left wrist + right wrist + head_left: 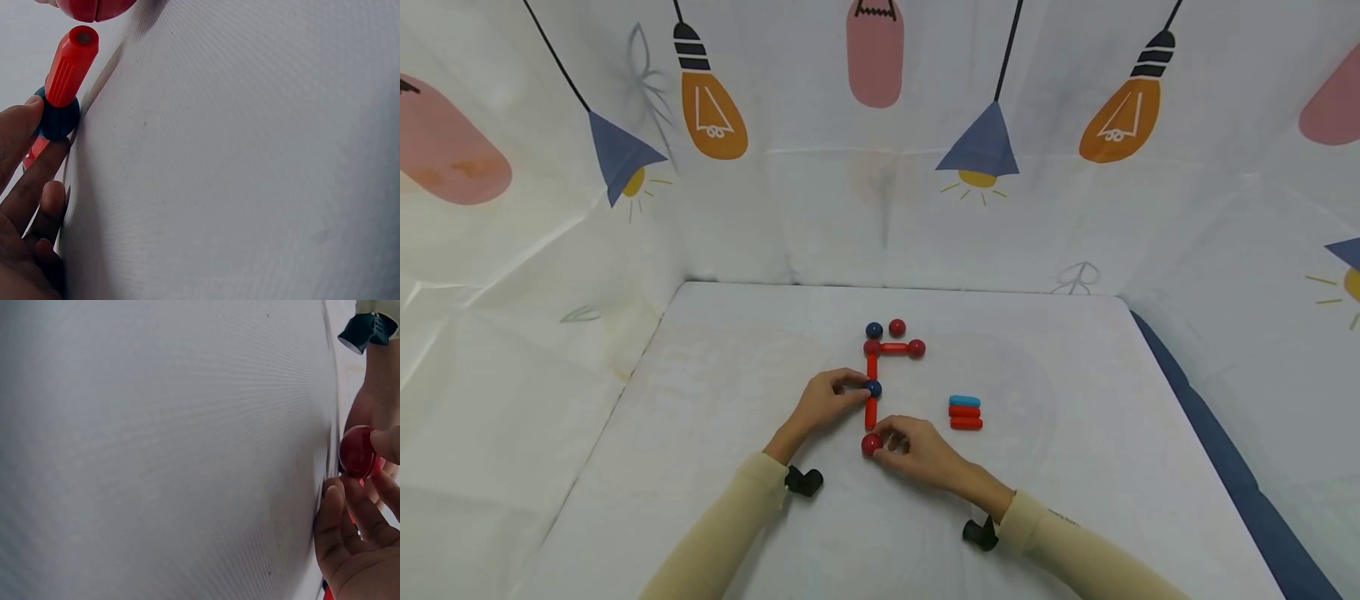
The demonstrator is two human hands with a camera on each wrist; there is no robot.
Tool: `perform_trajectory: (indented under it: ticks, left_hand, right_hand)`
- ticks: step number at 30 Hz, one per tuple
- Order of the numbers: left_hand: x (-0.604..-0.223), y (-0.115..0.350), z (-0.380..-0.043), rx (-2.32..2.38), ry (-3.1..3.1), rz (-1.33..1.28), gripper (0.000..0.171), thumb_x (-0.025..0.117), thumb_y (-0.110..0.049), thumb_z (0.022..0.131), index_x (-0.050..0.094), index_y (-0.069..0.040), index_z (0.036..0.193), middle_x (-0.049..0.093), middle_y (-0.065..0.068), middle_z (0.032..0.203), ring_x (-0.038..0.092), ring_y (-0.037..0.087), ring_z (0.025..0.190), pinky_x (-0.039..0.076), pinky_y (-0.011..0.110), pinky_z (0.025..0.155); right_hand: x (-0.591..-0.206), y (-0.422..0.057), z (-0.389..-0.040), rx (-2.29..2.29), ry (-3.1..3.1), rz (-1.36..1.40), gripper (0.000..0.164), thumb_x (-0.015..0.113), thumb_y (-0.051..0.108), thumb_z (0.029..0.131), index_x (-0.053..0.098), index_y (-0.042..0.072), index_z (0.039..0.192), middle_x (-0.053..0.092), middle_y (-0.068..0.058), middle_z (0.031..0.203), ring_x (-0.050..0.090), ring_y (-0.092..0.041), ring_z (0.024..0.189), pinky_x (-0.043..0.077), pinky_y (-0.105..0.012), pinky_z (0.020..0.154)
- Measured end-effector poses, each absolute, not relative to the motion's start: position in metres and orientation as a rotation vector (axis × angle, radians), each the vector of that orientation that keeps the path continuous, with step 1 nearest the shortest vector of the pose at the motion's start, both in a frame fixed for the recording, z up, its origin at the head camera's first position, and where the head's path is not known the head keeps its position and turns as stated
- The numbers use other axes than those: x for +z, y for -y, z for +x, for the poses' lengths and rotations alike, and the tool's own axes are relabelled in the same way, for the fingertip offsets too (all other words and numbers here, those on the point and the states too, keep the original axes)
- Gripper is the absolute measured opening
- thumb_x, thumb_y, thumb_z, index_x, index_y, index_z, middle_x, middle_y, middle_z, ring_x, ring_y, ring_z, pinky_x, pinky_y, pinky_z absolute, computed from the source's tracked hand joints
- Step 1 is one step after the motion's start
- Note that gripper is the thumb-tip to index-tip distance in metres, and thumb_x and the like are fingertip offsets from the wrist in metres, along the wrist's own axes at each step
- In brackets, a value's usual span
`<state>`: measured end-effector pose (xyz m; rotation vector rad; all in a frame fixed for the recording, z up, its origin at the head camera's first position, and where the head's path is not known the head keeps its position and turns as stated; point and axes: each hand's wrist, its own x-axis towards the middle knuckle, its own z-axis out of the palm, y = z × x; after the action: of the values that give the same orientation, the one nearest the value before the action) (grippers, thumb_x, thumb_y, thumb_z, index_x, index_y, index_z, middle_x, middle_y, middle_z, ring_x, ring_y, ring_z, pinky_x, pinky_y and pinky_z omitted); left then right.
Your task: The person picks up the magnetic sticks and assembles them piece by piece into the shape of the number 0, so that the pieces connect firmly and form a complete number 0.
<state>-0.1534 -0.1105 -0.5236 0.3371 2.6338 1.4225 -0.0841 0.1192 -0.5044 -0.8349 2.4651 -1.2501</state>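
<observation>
My left hand (831,397) pinches a blue ball (873,389) between thumb and fingers. From that ball one red rod (872,367) runs away to a red ball (872,347), and another red rod (871,413) points toward me, its bare end showing in the left wrist view. My right hand (917,450) pinches a separate red ball (872,444) with thumb and fingers, just short of that rod end; a narrow gap shows between them. A sideways red rod (894,348) joins the far red ball to another red ball (917,348) on its right.
Beyond the joined pieces are a blue ball (874,331) and a loose red ball (897,327). To the right of the hands, one light blue rod (965,401) and two red rods (966,423) lie stacked in a row on the white table (1075,467).
</observation>
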Motion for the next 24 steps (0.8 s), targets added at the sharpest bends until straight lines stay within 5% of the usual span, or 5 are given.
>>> perform_trajectory:
  ticks: [24]
  left_hand:
    - [-0.5246, 0.1113, -0.1535, 1.406, -2.634, 0.349, 0.029, 0.078, -0.026, 0.092, 0.076, -0.017, 0.119, 0.076, -0.002, 0.110, 0.056, 0.014, 0.087, 0.046, 0.026, 0.076]
  right_hand:
    - [-0.5060, -0.1179, -0.0890, -1.230, -2.504, -0.826, 0.032, 0.076, 0.013, 0.093, 0.067, 0.009, 0.124, 0.072, -0.001, 0.112, 0.064, -0.007, 0.088, 0.057, -0.021, 0.080]
